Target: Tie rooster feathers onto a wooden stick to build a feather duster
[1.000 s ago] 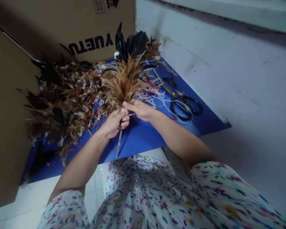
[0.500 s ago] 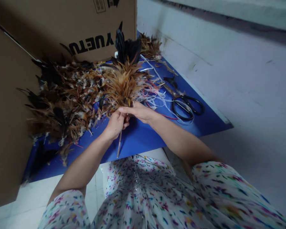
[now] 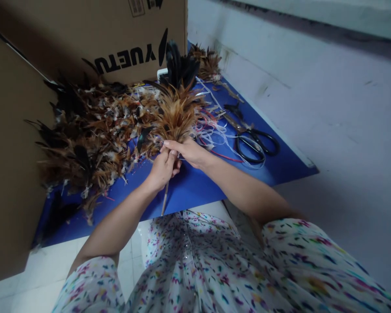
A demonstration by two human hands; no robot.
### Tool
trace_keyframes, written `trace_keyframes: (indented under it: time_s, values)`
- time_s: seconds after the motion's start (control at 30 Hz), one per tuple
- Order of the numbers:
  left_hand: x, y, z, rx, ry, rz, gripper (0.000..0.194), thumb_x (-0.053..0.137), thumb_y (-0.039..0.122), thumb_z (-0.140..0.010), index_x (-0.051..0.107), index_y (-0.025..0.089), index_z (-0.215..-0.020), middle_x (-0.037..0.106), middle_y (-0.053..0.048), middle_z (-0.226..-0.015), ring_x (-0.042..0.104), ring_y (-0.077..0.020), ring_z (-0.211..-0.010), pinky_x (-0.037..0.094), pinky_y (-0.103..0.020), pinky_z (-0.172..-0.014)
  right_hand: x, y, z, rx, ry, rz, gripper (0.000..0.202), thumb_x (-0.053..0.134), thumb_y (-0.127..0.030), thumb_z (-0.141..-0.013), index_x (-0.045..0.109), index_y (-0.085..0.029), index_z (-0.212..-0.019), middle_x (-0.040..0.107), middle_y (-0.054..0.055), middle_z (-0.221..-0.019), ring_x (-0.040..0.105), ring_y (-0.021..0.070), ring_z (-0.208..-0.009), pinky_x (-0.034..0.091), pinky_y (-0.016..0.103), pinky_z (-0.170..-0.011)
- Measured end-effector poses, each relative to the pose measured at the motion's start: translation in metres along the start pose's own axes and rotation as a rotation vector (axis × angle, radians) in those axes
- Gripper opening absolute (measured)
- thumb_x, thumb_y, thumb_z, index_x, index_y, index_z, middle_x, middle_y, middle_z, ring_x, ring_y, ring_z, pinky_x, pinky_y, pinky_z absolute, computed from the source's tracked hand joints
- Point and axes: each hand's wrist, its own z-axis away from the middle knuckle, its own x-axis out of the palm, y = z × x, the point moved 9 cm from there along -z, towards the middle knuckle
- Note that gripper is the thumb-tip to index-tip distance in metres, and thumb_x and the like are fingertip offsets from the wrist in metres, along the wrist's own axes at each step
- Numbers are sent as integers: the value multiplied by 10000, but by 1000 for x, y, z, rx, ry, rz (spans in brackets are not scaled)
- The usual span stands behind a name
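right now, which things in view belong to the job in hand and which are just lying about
In the job:
- stick in the left hand
- feather bundle, right hand at its base
- probably feather pile, red and white strands, scissors

Apparently just about:
- cardboard box
- white object, partly hidden

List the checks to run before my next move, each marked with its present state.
1. Left hand closed around thin brown stick: ok.
2. Right hand at the base of the brown-and-black feather bundle: ok.
3. Right grip firm: cannot tell, fingers partly hidden.
4. Black-handled metal scissors apart from both hands: ok.
5. Scissors free of thin white plastic strands: not ok, strands lie at the handles.
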Motion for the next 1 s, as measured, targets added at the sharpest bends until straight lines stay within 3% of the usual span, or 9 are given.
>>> trace_keyframes:
  time_s: [0.17, 0.3, 0.37, 0.43, 0.57, 0.67, 0.83, 1.0]
  values:
    - [8, 3, 1, -111, -90, 240, 323, 581, 427, -928, 456, 163, -791, 537, 30, -639, 375, -17, -381, 198, -131, -345, 0, 2, -2, 20, -15, -8, 313, 661, -413, -847, 681, -108, -781, 649, 18, -584, 506, 79, -383, 373, 203, -325]
    - [10, 3, 2, -175, -166, 377, 336, 674, 379, -872, 444, 162, -760, 460, 58, -608, 353, -12, -396, 199, -110, -360, 2, -4, -2, -34, -40, -109, 310, 735, -421, -786, 696, -114, -781, 702, 30, -695, 608, 87, -571, 513, 203, -544]
    - [12, 4, 4, -203, -211, 426, 324, 700, 349, -853, 447, 165, -767, 448, 59, -607, 351, -16, -402, 199, -106, -364, 2, -8, -2, -83, -46, -145, 307, 766, -421, -751, 696, -123, -765, 711, 25, -739, 636, 93, -681, 530, 204, -657]
    - [13, 6, 5, -233, -235, 465, 280, 687, 297, -860, 451, 169, -779, 451, 51, -610, 357, -24, -407, 200, -106, -367, 1, -9, -3, -108, -45, -158, 318, 774, -437, -734, 685, -131, -737, 695, 9, -718, 617, 86, -678, 510, 203, -664]
    - [13, 9, 7, -325, -217, 567, 131, 474, 218, -945, 452, 189, -819, 471, 14, -611, 384, -67, -414, 221, -128, -370, -2, -6, -3, -104, -38, -146, 349, 754, -474, -752, 657, -140, -716, 621, -27, -602, 551, 73, -587, 455, 207, -596]
    - [15, 8, 9, -413, -201, 642, 240, 300, 242, -979, 471, 186, -820, 470, -14, -613, 390, -95, -418, 246, -155, -363, -4, -5, -2, -87, -17, -114, 371, 731, -490, -775, 634, -140, -698, 573, -33, -537, 526, 77, -554, 422, 211, -562]
    - [16, 8, 9, -420, -165, 718, 210, 325, 181, -979, 465, 196, -824, 455, -1, -624, 380, -85, -416, 245, -139, -372, -2, -7, -2, -75, -50, -124, 375, 713, -498, -775, 692, -123, -782, 610, -21, -567, 531, 79, -565, 420, 208, -549]
    - [15, 6, 9, -387, -176, 717, 191, 406, 166, -983, 468, 181, -803, 435, 11, -629, 374, -61, -425, 241, -117, -376, -1, -8, -2, -75, -65, -163, 356, 747, -482, -745, 726, -129, -778, 720, 35, -746, 643, 112, -738, 512, 220, -699]
